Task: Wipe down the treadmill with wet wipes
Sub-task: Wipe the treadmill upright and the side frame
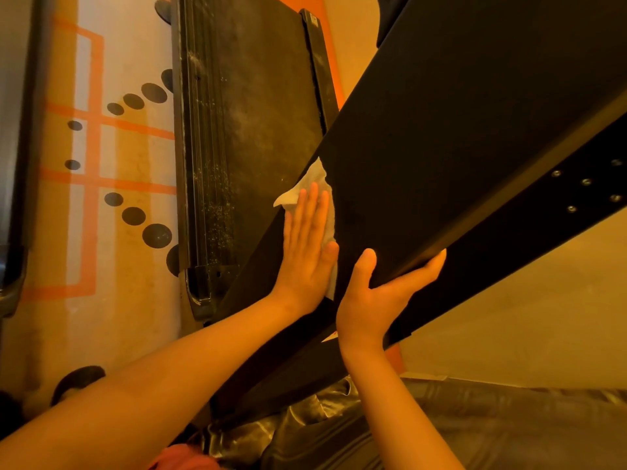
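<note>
The left hand (307, 245) lies flat with straight fingers and presses the white crumpled wet wipe (314, 179) on the black slanted treadmill beam (441, 130). At its 4 o'clock, the right hand (369, 300) grips the lower edge of the beam. The dusty black treadmill belt (258, 113) lies at 11 o'clock from the wipe.

Showing a smooth, matt black treadmill upright (441, 130), a dull, dust-speckled belt (264, 96), a soft, crumpled white wipe (314, 179).
</note>
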A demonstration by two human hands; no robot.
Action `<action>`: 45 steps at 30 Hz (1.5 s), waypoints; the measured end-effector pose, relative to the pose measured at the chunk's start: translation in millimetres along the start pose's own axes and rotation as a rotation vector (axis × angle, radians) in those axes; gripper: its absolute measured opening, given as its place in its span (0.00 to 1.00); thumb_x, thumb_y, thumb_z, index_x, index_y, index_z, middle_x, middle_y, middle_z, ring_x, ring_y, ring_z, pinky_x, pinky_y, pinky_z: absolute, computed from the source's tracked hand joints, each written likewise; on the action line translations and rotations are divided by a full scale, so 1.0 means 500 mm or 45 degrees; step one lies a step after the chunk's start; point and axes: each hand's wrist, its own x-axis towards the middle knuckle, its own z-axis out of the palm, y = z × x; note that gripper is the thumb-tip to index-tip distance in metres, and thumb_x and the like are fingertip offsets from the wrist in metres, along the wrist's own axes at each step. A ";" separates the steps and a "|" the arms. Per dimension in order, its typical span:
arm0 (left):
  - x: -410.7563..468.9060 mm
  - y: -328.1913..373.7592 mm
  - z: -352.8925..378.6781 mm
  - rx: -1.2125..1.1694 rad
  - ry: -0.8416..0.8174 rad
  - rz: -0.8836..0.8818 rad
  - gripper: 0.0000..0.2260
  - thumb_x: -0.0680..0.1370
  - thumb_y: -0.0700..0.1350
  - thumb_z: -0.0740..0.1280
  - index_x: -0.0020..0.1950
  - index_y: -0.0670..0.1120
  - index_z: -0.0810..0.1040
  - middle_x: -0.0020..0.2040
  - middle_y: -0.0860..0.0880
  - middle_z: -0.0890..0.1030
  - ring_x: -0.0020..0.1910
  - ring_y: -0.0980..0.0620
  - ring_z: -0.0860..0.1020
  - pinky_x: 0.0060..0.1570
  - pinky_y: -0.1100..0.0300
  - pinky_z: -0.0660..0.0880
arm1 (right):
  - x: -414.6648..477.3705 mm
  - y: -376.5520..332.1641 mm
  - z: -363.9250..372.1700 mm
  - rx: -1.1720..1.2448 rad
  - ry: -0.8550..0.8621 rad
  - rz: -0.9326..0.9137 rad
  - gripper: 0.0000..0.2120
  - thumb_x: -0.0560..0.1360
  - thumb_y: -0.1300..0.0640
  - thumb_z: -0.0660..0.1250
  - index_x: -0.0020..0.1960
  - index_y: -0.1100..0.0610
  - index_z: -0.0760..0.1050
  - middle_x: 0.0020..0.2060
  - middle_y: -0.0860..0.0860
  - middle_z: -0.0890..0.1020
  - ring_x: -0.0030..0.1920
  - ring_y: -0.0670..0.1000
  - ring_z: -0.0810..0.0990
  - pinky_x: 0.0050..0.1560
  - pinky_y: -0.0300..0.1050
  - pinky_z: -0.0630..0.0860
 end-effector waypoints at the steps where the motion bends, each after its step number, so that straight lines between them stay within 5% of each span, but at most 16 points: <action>1: 0.003 -0.011 -0.003 -0.021 0.002 -0.001 0.30 0.82 0.61 0.39 0.79 0.46 0.41 0.80 0.48 0.41 0.79 0.49 0.40 0.76 0.42 0.39 | 0.000 0.000 0.000 -0.001 0.003 0.004 0.35 0.75 0.50 0.63 0.73 0.49 0.46 0.63 0.33 0.64 0.60 0.32 0.72 0.55 0.28 0.72; 5: -0.002 -0.070 -0.005 -0.075 0.034 -0.157 0.28 0.82 0.58 0.43 0.79 0.49 0.40 0.80 0.50 0.41 0.79 0.54 0.39 0.77 0.41 0.43 | -0.001 0.003 0.002 0.010 0.006 0.024 0.35 0.74 0.49 0.64 0.74 0.48 0.46 0.62 0.34 0.65 0.60 0.33 0.73 0.55 0.29 0.73; 11: -0.010 -0.092 -0.004 -0.148 0.003 -0.430 0.30 0.79 0.61 0.42 0.78 0.52 0.38 0.80 0.53 0.37 0.77 0.60 0.36 0.77 0.44 0.41 | -0.003 0.003 -0.001 0.011 0.010 0.023 0.34 0.76 0.61 0.65 0.73 0.52 0.47 0.60 0.35 0.65 0.57 0.29 0.73 0.50 0.24 0.71; 16: -0.017 -0.020 0.002 -0.085 -0.032 -0.177 0.32 0.80 0.64 0.40 0.78 0.49 0.37 0.80 0.49 0.36 0.78 0.52 0.35 0.76 0.41 0.39 | -0.003 -0.002 0.000 0.025 -0.001 0.023 0.34 0.75 0.51 0.64 0.74 0.48 0.47 0.62 0.35 0.66 0.60 0.34 0.74 0.53 0.29 0.74; 23: -0.016 0.032 -0.010 0.070 -0.117 0.068 0.33 0.82 0.63 0.40 0.79 0.43 0.39 0.80 0.45 0.38 0.78 0.46 0.37 0.74 0.35 0.42 | 0.005 -0.006 -0.012 -0.062 -0.088 0.068 0.37 0.74 0.44 0.63 0.76 0.46 0.47 0.71 0.54 0.66 0.68 0.50 0.72 0.62 0.50 0.76; 27: 0.002 0.065 -0.022 0.094 -0.191 0.164 0.29 0.82 0.62 0.40 0.79 0.50 0.38 0.80 0.49 0.36 0.78 0.46 0.37 0.74 0.35 0.42 | 0.018 -0.019 -0.041 0.000 -0.148 0.073 0.38 0.73 0.44 0.66 0.76 0.53 0.53 0.71 0.49 0.65 0.71 0.45 0.66 0.67 0.53 0.72; 35: 0.092 0.156 -0.042 0.000 -0.155 0.440 0.26 0.84 0.57 0.44 0.79 0.47 0.48 0.80 0.47 0.46 0.79 0.44 0.44 0.75 0.36 0.44 | 0.123 -0.080 -0.068 0.045 -0.120 -0.281 0.32 0.76 0.49 0.63 0.74 0.45 0.50 0.71 0.32 0.56 0.75 0.38 0.56 0.74 0.41 0.59; 38: 0.108 0.159 -0.022 0.083 -0.050 0.500 0.26 0.83 0.58 0.44 0.79 0.47 0.46 0.80 0.46 0.47 0.79 0.41 0.46 0.73 0.33 0.48 | 0.149 -0.070 -0.053 0.083 -0.093 -0.329 0.30 0.77 0.49 0.60 0.73 0.40 0.48 0.70 0.25 0.52 0.75 0.40 0.56 0.74 0.47 0.61; 41: 0.114 0.133 -0.016 0.078 0.015 0.429 0.28 0.83 0.59 0.43 0.79 0.48 0.44 0.80 0.46 0.47 0.79 0.42 0.45 0.74 0.35 0.47 | 0.157 -0.055 -0.050 0.079 -0.087 -0.406 0.29 0.78 0.41 0.60 0.74 0.43 0.49 0.71 0.31 0.52 0.75 0.41 0.57 0.73 0.43 0.62; 45: 0.124 0.064 -0.033 0.104 0.023 0.121 0.28 0.82 0.60 0.41 0.79 0.49 0.41 0.81 0.47 0.43 0.79 0.49 0.40 0.75 0.36 0.46 | 0.151 -0.050 -0.043 0.040 -0.025 -0.430 0.30 0.78 0.37 0.56 0.74 0.47 0.48 0.72 0.38 0.54 0.74 0.54 0.61 0.72 0.53 0.65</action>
